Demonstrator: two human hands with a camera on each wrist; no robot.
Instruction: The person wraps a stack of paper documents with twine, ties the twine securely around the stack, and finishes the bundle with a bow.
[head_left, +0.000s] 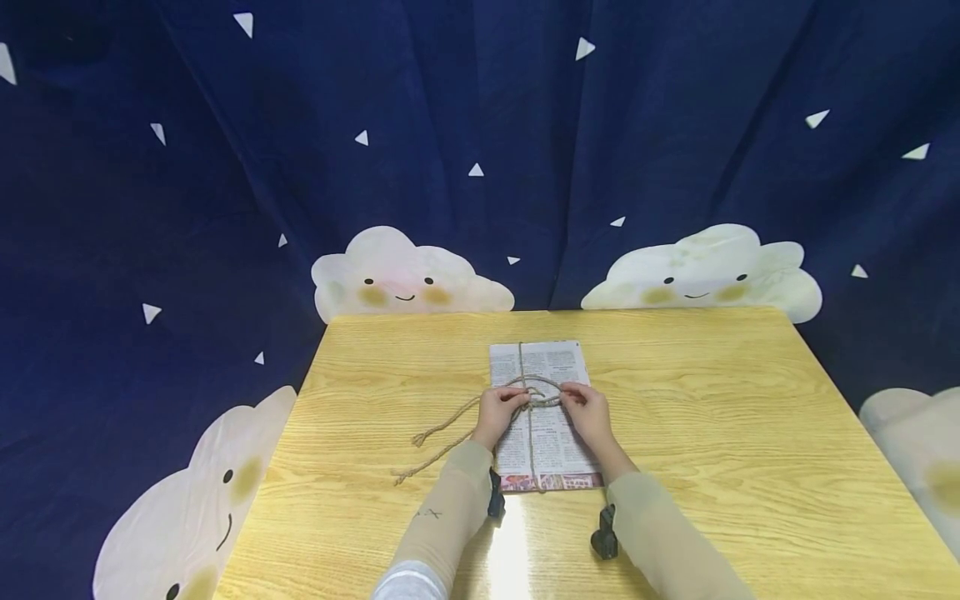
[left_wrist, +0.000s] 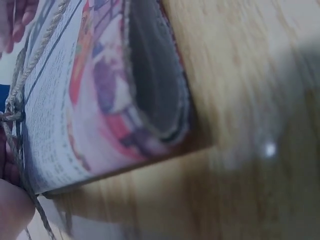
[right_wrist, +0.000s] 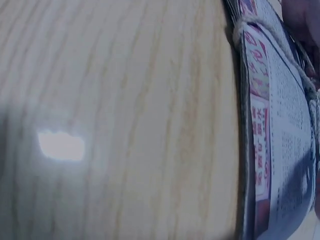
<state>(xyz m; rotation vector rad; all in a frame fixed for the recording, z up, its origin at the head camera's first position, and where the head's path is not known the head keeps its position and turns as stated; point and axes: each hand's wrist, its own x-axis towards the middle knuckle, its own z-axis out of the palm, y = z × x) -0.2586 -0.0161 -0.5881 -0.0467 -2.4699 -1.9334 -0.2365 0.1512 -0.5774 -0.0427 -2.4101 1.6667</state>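
Observation:
A folded stack of newspaper lies on the table, with brown twine running lengthwise over it and crossing at a knot near its middle. My left hand pinches the twine just left of the knot. On the other side, my right hand pinches the right end of a twine loop that arches above the knot. Two knotted twine tails trail past my left hand onto the wood. In the left wrist view, the twine knot sits against the printed sheet, and the paper's folded end shows its layers.
The wooden table extends to both sides of the bundle. A dark blue curtain with white triangles and smiling clouds hangs around its back and sides. Black wrist devices sit under both forearms.

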